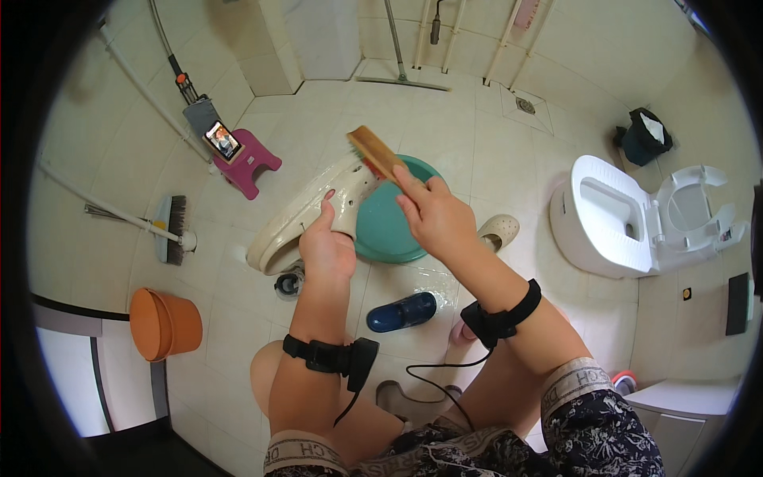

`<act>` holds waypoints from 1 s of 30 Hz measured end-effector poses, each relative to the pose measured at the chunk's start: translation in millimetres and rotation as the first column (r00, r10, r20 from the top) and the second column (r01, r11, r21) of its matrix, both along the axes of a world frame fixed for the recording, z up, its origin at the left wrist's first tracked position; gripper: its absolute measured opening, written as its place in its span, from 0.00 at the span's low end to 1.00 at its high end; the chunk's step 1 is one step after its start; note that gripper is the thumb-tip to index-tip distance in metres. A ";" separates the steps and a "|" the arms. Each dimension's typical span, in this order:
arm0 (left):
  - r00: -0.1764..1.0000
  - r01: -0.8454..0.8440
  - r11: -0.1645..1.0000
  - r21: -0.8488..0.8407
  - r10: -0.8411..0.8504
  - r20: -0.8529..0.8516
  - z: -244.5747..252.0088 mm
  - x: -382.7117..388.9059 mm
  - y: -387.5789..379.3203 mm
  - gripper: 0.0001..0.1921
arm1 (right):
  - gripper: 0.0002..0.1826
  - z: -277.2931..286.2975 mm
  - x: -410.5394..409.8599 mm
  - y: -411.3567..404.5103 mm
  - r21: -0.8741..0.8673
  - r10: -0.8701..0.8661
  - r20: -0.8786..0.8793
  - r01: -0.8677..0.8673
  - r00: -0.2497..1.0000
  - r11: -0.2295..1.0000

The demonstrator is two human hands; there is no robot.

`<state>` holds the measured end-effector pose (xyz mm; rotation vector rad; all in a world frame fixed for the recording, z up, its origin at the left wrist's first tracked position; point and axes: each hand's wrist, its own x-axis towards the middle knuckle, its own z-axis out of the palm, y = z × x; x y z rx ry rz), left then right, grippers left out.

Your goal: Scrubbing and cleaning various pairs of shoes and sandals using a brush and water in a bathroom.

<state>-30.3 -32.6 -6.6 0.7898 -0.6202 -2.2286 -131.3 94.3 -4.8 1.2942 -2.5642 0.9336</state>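
Note:
My left hand (329, 247) holds a wet cream foam clog (310, 217), thumb on its upper and the other fingers mostly hidden. In my right hand (432, 208) is a wooden-backed scrub brush (377, 149), its bristles against the clog's toe part. A green plastic basin (387, 226) stands on the floor just behind and below the clog. Right of the basin lies a second cream clog (501, 230). A dark blue slipper (402, 312) rests on wet tiles nearer my feet.
Left are a pink stool (250, 164) with a phone (223, 141), a broom head (173, 229) and an orange bucket (173, 325). A floor squeegee (405, 82) stands at the far wall. Right are a white toilet (602, 217) and a waste bin (644, 140).

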 end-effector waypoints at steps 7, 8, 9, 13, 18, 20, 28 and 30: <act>0.998 0.060 0.996 0.065 -0.061 0.003 -22.2 -0.5 -8.0 0.16 | 0.26 11.4 40.4 5.0 0.061 0.175 -0.034 -0.173 0.984 0.983; 0.999 0.045 0.998 0.037 -0.045 0.000 -18.5 -1.2 -0.7 0.16 | 0.26 9.6 32.1 6.5 0.060 0.167 -0.029 -0.165 0.986 0.984; 1.000 0.025 1.000 0.002 -0.025 -0.007 -4.4 -1.9 5.6 0.15 | 0.26 10.0 14.7 7.4 0.037 0.072 -0.027 -0.071 0.997 0.997; 1.000 -0.007 0.999 -0.036 0.008 0.025 -5.4 -2.7 6.5 0.15 | 0.25 1.7 4.0 6.9 0.019 -0.101 0.050 0.100 0.994 0.995; 0.999 -0.004 1.000 -0.015 0.003 -0.044 -25.6 0.3 -5.5 0.16 | 0.24 10.9 36.7 3.8 0.077 0.119 0.040 -0.122 0.992 0.990; 1.000 0.020 1.000 0.015 -0.020 -0.008 -9.0 -1.9 5.0 0.16 | 0.25 1.6 15.9 2.7 0.008 0.026 0.059 -0.026 0.998 1.000; 0.999 -0.046 0.999 0.028 0.045 0.025 -15.5 -4.6 6.6 0.16 | 0.25 6.4 27.6 5.9 0.107 0.075 -0.005 -0.074 0.997 0.992; 0.999 0.040 0.999 -0.008 -0.040 -0.001 -13.4 -4.4 9.1 0.16 | 0.25 4.6 19.4 6.8 0.125 0.086 -0.011 -0.084 0.996 0.989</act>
